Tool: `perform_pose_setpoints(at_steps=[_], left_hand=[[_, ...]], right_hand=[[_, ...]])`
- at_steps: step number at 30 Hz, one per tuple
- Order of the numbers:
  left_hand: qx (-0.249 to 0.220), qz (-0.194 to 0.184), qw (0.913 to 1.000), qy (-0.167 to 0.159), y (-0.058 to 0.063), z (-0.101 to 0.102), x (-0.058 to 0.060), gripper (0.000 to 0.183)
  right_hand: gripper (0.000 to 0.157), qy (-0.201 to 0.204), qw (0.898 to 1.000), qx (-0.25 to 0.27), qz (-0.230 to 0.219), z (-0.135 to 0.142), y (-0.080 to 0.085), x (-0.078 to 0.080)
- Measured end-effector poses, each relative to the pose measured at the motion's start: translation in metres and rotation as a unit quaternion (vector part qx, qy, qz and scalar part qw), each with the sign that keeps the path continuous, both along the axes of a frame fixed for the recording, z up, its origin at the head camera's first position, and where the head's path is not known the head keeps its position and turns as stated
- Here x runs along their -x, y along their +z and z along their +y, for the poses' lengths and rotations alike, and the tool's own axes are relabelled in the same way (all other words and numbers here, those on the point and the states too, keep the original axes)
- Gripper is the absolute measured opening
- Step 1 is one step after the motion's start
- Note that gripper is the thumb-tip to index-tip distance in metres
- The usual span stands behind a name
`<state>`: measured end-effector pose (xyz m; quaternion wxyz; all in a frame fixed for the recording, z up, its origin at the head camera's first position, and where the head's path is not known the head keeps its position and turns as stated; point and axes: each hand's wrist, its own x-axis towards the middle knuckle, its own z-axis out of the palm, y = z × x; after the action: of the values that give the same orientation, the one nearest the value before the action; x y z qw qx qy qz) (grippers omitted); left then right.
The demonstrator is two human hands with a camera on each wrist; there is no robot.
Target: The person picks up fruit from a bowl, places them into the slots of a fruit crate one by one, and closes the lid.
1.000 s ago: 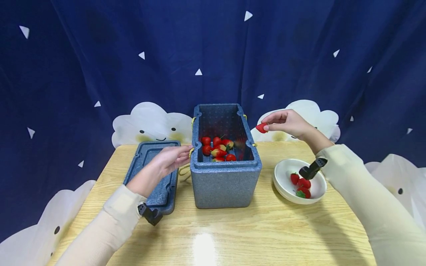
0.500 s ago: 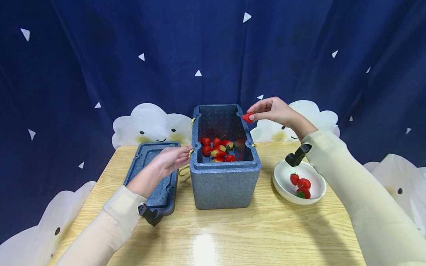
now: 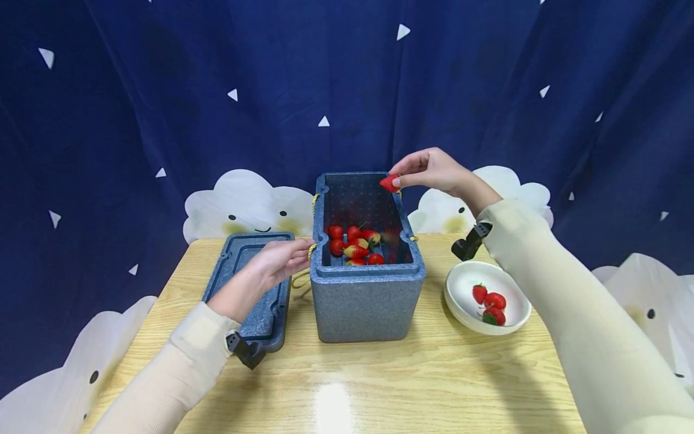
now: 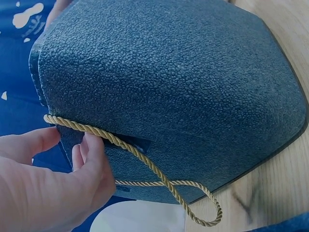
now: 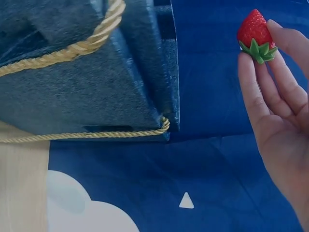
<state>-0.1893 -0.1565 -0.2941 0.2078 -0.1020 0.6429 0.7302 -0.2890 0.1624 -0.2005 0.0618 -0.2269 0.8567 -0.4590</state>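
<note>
A speckled blue-grey foam box (image 3: 368, 307) stands uncovered, with several strawberries (image 3: 356, 248) on its floor. My left hand (image 3: 282, 260) grips the box's left rim beside the yellow rope handle (image 4: 145, 159); the left wrist view has its fingertips at the wall by the rope. Between thumb and fingers, my right hand (image 3: 436, 175) pinches a red strawberry (image 5: 256, 34) with green leaves. In the head view this strawberry overlaps the box's far right rim, high above the other fruit. A white bowl (image 3: 458, 307) to the right of the box holds several more strawberries (image 3: 494, 300).
The box's lid (image 3: 244, 289) lies flat on the table at the left, partly under my left forearm. A light wooden table (image 3: 412, 386) carries everything. Behind it hangs a dark blue curtain (image 3: 347, 78) printed with clouds and white triangles.
My right hand has carried the strawberry leftward and slightly up, from right of the box to its far right rim. My left hand has stayed at the left rim.
</note>
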Motion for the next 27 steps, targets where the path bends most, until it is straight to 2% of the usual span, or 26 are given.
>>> perform_pose_setpoints(at_steps=[7,13,27], left_hand=[[0.002,0.002,1.0000,0.002,0.001,-0.001,0.000,0.049],[0.000,0.008,1.0000,0.002,0.000,0.000,0.001,0.049],[0.017,0.022,0.9995,0.016,0.000,0.006,0.001,0.049]], right_hand=[[0.026,0.007,0.999,-0.031,0.013,-0.015,0.014,0.007],[0.027,0.020,0.999,-0.017,0.020,-0.032,0.022,0.011],[0.029,0.015,1.000,0.007,0.019,-0.061,0.017,0.022]])
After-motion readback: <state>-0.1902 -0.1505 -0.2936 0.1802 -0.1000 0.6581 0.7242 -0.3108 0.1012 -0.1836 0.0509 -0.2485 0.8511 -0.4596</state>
